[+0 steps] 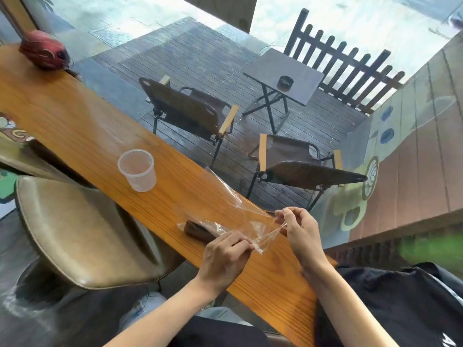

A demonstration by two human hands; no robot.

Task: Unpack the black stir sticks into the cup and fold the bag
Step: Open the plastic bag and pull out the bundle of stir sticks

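Observation:
A clear plastic bag lies on the narrow wooden counter. A dark bundle of stir sticks sits inside its left end. My left hand pinches the bag's near edge. My right hand pinches the opposite edge, and the film is stretched between them. A clear plastic cup stands upright and empty on the counter, well to the left of the bag.
A red helmet rests at the counter's far left end. A tan padded stool stands below the counter on the left. Beyond the glass are folding chairs and a small table.

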